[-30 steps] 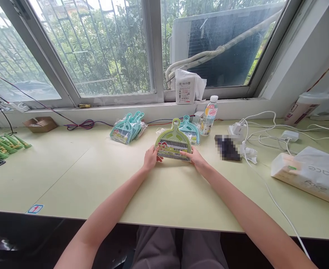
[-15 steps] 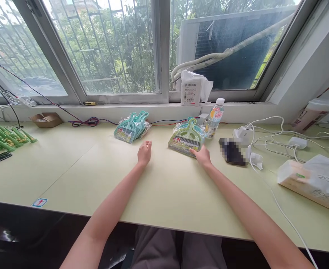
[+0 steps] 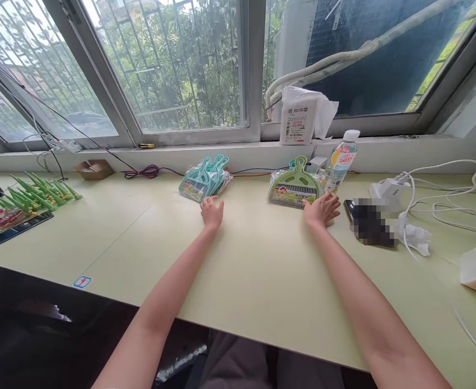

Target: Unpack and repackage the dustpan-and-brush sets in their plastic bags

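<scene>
A green dustpan-and-brush set (image 3: 296, 183) in clear wrapping lies at the back of the table, with a teal handle peeking out behind its own. At its right front corner is my right hand (image 3: 322, 209), open with the fingers spread; whether the thumb touches the wrapping I cannot tell. Farther left, several teal dustpan-and-brush sets (image 3: 205, 178) lie overlapped in clear plastic. Just in front of them my left hand (image 3: 212, 213) rests low over the tabletop, holding nothing, its thumb apart from slightly bent fingers.
A drink bottle (image 3: 343, 159) stands behind my right hand, with a phone (image 3: 369, 222), crumpled tissue (image 3: 414, 235) and white cables (image 3: 444, 194) to the right. Green stick-like pieces (image 3: 39, 192), a black phone-like slab (image 3: 21, 229) and a small cardboard box (image 3: 94, 169) are on the left.
My right hand has let go of the green set's edge and spread its fingers. My left hand has loosened and is closer to the teal sets. The view has turned, shifting most things rightward.
</scene>
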A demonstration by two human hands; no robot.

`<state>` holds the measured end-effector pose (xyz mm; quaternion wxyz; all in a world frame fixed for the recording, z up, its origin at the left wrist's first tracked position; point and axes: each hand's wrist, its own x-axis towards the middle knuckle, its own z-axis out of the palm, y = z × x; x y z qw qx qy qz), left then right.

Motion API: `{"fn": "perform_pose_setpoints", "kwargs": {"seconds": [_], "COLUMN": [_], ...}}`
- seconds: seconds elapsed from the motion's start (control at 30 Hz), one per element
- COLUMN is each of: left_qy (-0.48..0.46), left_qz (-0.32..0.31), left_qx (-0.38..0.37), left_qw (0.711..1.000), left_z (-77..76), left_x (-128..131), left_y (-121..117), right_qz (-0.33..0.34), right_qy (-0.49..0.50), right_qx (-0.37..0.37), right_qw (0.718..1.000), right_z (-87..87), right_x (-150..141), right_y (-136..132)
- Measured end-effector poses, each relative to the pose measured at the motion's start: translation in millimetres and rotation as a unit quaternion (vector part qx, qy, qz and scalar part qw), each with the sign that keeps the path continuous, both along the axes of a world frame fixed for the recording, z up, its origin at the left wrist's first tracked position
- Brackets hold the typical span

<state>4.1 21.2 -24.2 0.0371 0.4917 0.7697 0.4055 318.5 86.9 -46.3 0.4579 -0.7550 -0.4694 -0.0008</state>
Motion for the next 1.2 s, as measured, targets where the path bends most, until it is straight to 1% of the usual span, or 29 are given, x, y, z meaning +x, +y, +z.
{"fn": "perform_pose_setpoints", "kwargs": {"seconds": [0.1, 0.13, 0.17, 0.2, 0.27, 0.3, 0.37, 0.47, 0.57, 0.63, 0.73, 0.8, 0.83, 0.87, 0.9, 0.93, 1.0, 1.03, 1.07, 1.1, 1.13, 1.17, 1.2], "left_qy": [0.052, 0.067, 0.07, 0.066, 0.064, 0.089, 0.151, 0.229, 0.298, 0.328, 0.347, 0.33, 0.312, 0.294, 0.276, 0.254, 0.195, 0.152, 0.102, 0.051, 0.011, -0.043, -0.109], "left_qz": [0.063, 0.087, 0.104, 0.099, 0.061, 0.032, -0.005, -0.021, -0.049, -0.074, -0.116, -0.18, -0.216, -0.236, -0.228, -0.195, -0.081, -0.021, 0.015, 0.02, 0.003, -0.028, -0.06], "left_qx": [0.038, 0.043, 0.029, -0.011, -0.062, -0.092, -0.127, -0.168, -0.181, -0.175, -0.149, -0.117, -0.102, -0.087, -0.063, -0.039, -0.021, -0.034, -0.078, -0.124, -0.132, -0.127, -0.118], "left_qw": [0.996, 0.993, 0.992, 0.993, 0.994, 0.991, 0.98, 0.958, 0.936, 0.925, 0.919, 0.919, 0.919, 0.922, 0.932, 0.947, 0.977, 0.988, 0.992, 0.991, 0.991, 0.991, 0.985], "left_z": [2.4, 3.4, 4.1, 4.4, 3.5, 2.6, 1.1, 3.5, 11.4, 17.2, 22.8, 23.5, 23.2, 22.7, 22.2, 21.9, 21.9, 22.0, 22.1, 22.0, 21.9, 21.7, 21.5], "left_x": [-27.5, -37.2, -46.1, -53.7, -64.3, -67.5, -72.0, -78.6, -84.6, -83.9, -73.3, -63.8, -60.5, -59.0, -60.0, -63.8, -79.0, -88.8, -98.5, -106.7, -112.1, -113.8, -111.2], "left_y": [15.7, 20.3, 24.0, 26.7, 27.8, 26.2, 18.6, -1.6, -30.5, -55.7, -103.6, -138.0, -153.4, -166.4, -176.2, -182.5, -184.8, -182.1, -178.1, -173.7, -169.7, -166.4, -163.9], "right_qz": [0.021, 0.032, 0.041, 0.049, 0.061, 0.066, 0.069, 0.056, 0.051, 0.063, 0.087, 0.113, 0.135, 0.166, 0.206, 0.255, 0.362, 0.408, 0.44, 0.458, 0.471, 0.49, 0.514], "right_qy": [-0.023, -0.025, -0.027, -0.026, -0.019, -0.013, -0.004, 0.004, -0.004, -0.023, -0.065, -0.103, -0.125, -0.15, -0.177, -0.203, -0.243, -0.252, -0.252, -0.242, -0.227, -0.207, -0.178], "right_qx": [0.008, 0.011, 0.015, 0.017, 0.019, 0.02, 0.025, 0.038, 0.061, 0.081, 0.109, 0.124, 0.129, 0.131, 0.13, 0.123, 0.095, 0.075, 0.054, 0.034, 0.013, -0.011, -0.038], "right_qw": [0.999, 0.999, 0.999, 0.998, 0.998, 0.998, 0.997, 0.998, 0.997, 0.994, 0.988, 0.98, 0.974, 0.966, 0.954, 0.937, 0.895, 0.874, 0.86, 0.854, 0.853, 0.847, 0.838], "right_z": [3.0, 3.9, 4.5, 4.9, 5.5, 5.7, 6.2, 7.7, 11.3, 15.2, 22.6, 27.2, 29.2, 30.7, 31.9, 32.8, 33.6, 33.7, 33.5, 32.9, 32.0, 30.7, 29.1], "right_x": [-2.2, -2.9, -3.7, -4.5, -5.8, -6.4, -7.5, -9.6, -12.4, -14.5, -17.7, -20.0, -21.2, -22.5, -23.9, -25.4, -29.5, -32.3, -35.8, -40.2, -45.6, -51.8, -58.9], "right_y": [-3.7, -4.5, -5.0, -5.3, -5.8, -6.2, -7.7, -12.7, -20.5, -26.5, -36.3, -44.1, -48.8, -54.2, -60.4, -67.4, -84.0, -93.4, -103.2, -113.0, -122.5, -131.1, -138.5]}}
